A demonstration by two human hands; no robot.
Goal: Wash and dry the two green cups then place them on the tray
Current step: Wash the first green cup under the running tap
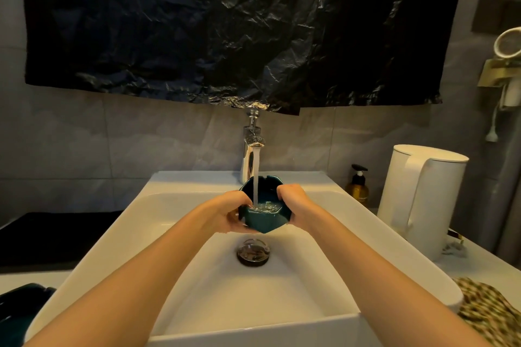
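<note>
**Head view.** A dark green faceted glazed cup (pixel 263 221) is held upright over the white rectangular ceramic basin (pixel 310 276), directly beneath the chrome tap (pixel 250 149). A stream of water (pixel 256 177) falls into the cup, which is partly filled. The left hand (pixel 225 215) grasps the cup's left wall and underside, curled round it. The right hand (pixel 296 204) grasps the right wall, its fingers (pixel 283 191) hooked over the rim. Below the cup lies the round metal drain plug (pixel 253 252).

On the worktop (pixel 479 267) at the lower left frame edge, a second dark green glossy vessel (pixel 17 310) is partly cut off. Right of the basin stand a white kettle (pixel 423 200) and an amber pump bottle (pixel 357 190). A checked cloth (pixel 487 315) lies near the basin's front right corner. A crumpled black plastic sheet (pixel 225 22) hangs on the wall above the tap.
</note>
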